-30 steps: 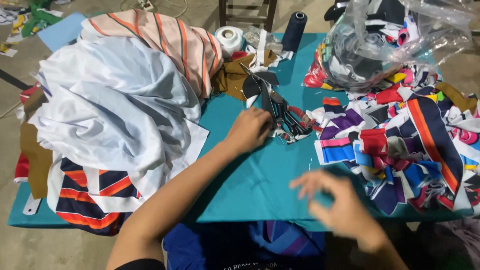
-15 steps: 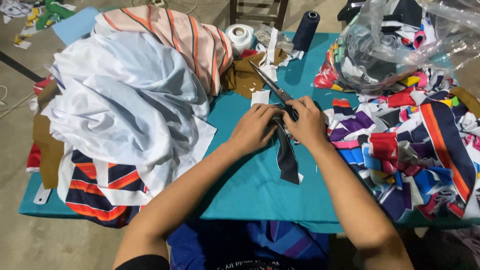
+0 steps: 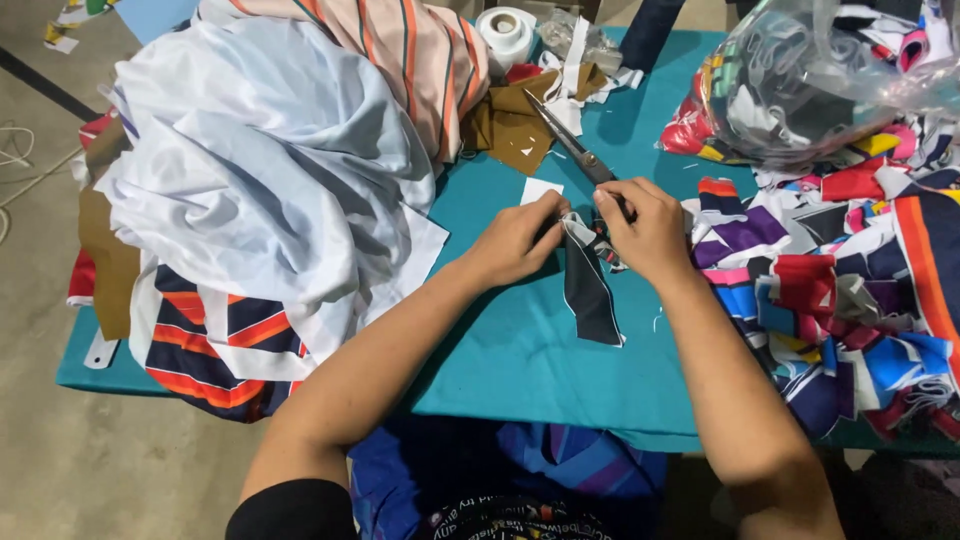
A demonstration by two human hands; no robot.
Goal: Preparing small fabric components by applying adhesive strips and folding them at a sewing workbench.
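Both hands meet over the middle of the teal worktop point(image 3: 520, 350). The left hand point(image 3: 520, 240) pinches the top left edge of a dark fabric strip point(image 3: 588, 295) between thumb and fingers, and the right hand point(image 3: 645, 225) grips the strip's top right edge, its fingers curled down over the cloth. The strip hangs from the two hands toward the near side and lies flat on the worktop below them, so its upper end sits between the fingertips while the rest trails nearer.

The strip is narrow and long, dark navy or black, with a thin white border along its edges and a slanted lower end. Its top is bunched where the fingers hold it.

Just beyond the right hand lies a pair of scissors point(image 3: 570, 145), the blades pointing to the far left, the handles hidden behind the knuckles. A small white paper scrap point(image 3: 538, 188) lies just far of the left hand. To the left rises a large heap of white cloth point(image 3: 260, 170), with a striped orange cloth point(image 3: 400, 50) behind it and brown fabric pieces point(image 3: 510, 125) near the scissors. A roll of white tape point(image 3: 505, 30) stands at the far edge. To the right, a mound of colourful fabric scraps point(image 3: 840, 290) covers the worktop, and a clear plastic bag point(image 3: 820, 80) of scraps sits far right.
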